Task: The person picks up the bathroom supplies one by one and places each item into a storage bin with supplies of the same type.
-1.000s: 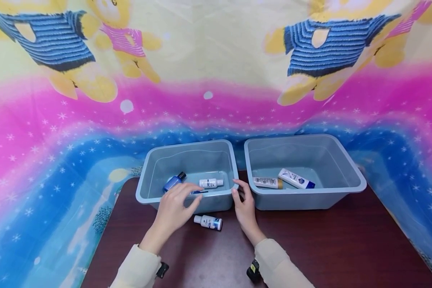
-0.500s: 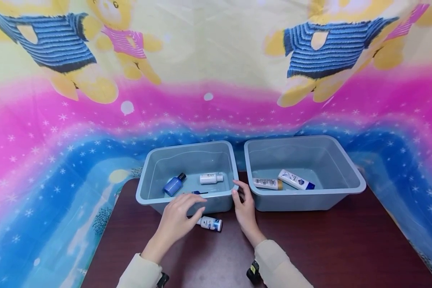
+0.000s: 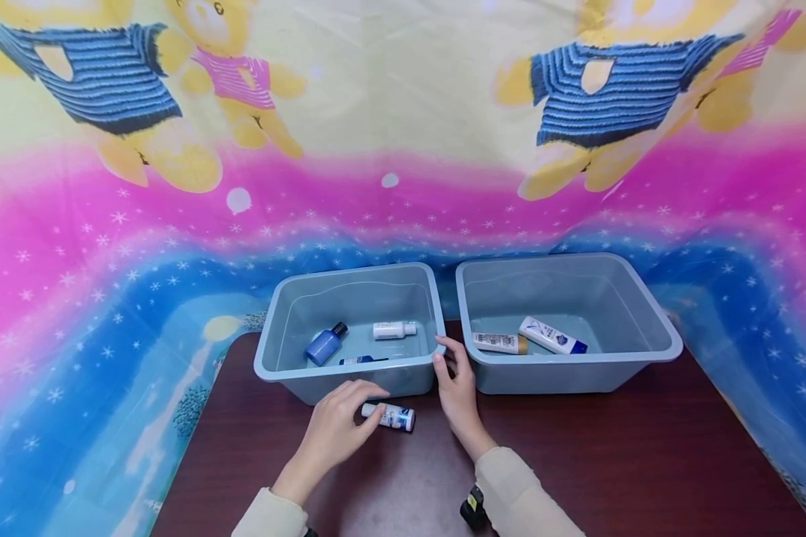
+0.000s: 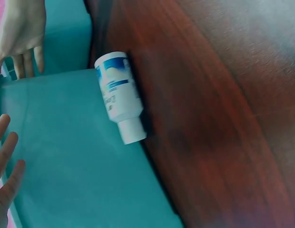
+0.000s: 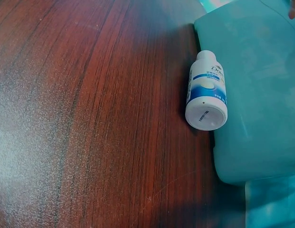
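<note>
A small white bottle with a blue label (image 3: pixel 391 415) lies on the dark wooden table (image 3: pixel 578 462), close against the front wall of the left grey bin (image 3: pixel 349 384). It also shows in the left wrist view, bottle (image 4: pixel 120 95), and the right wrist view, bottle (image 5: pixel 207 97). My left hand (image 3: pixel 369 406) reaches its fingertips to the bottle's cap end, fingers straight and holding nothing. My right hand (image 3: pixel 443 358) rests with straight fingers on that bin's front right corner.
The left bin holds a blue bottle (image 3: pixel 324 344), a white bottle (image 3: pixel 394 330) and a blue item half hidden behind the rim. The right grey bin (image 3: pixel 651 350) holds two tubes (image 3: pixel 500 341). A bright printed cloth hangs behind.
My left hand has come down from the left bin's front rim toward me, onto the table by the white bottle. The right hand and the bottle have stayed put.
</note>
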`<act>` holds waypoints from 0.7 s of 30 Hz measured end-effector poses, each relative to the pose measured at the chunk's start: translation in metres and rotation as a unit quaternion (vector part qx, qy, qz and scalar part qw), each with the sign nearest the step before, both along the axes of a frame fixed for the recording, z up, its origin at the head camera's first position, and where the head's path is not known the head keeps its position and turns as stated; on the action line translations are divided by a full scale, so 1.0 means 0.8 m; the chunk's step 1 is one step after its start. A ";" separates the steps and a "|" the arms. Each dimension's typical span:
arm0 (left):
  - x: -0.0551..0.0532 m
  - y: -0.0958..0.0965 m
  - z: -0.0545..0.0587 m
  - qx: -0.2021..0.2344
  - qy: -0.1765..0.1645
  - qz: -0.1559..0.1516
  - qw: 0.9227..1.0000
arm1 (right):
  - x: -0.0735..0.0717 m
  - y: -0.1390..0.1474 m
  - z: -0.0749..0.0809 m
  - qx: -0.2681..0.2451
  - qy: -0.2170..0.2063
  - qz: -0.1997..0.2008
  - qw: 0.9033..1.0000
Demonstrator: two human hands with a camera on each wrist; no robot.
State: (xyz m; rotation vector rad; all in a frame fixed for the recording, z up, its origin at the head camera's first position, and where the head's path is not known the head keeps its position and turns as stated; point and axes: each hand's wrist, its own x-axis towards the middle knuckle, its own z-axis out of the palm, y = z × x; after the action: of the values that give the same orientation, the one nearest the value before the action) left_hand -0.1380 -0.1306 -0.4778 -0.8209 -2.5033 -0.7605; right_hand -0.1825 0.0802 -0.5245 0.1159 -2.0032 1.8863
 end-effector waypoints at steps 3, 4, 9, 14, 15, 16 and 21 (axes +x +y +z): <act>0.001 0.001 -0.009 0.009 -0.005 -0.010 1.000 | 0.000 0.000 0.000 0.003 -0.001 0.000 1.000; 0.001 0.001 -0.011 0.009 -0.009 -0.011 1.000 | 0.000 0.001 0.000 0.003 -0.002 0.001 1.000; 0.001 0.003 -0.025 -0.003 -0.024 -0.018 1.000 | 0.001 0.001 0.003 0.001 -0.014 0.007 1.000; 0.001 0.004 -0.040 -0.012 -0.043 -0.026 0.999 | 0.010 0.001 0.022 -0.007 -0.019 0.018 1.000; 0.001 0.004 -0.043 -0.013 -0.046 -0.027 0.998 | 0.012 0.000 0.027 -0.008 -0.018 0.019 1.000; 0.000 0.004 -0.046 -0.014 -0.049 -0.028 0.998 | 0.015 0.000 0.032 -0.006 -0.017 0.020 1.000; -0.002 0.006 -0.058 -0.032 -0.065 -0.028 0.997 | 0.021 0.000 0.043 0.001 -0.017 0.019 1.000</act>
State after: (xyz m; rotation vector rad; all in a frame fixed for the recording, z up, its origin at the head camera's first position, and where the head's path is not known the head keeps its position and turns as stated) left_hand -0.1394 -0.1261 -0.5245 -0.8937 -2.6410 -0.7803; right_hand -0.1660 0.0803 -0.4905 0.1229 -2.0392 1.9226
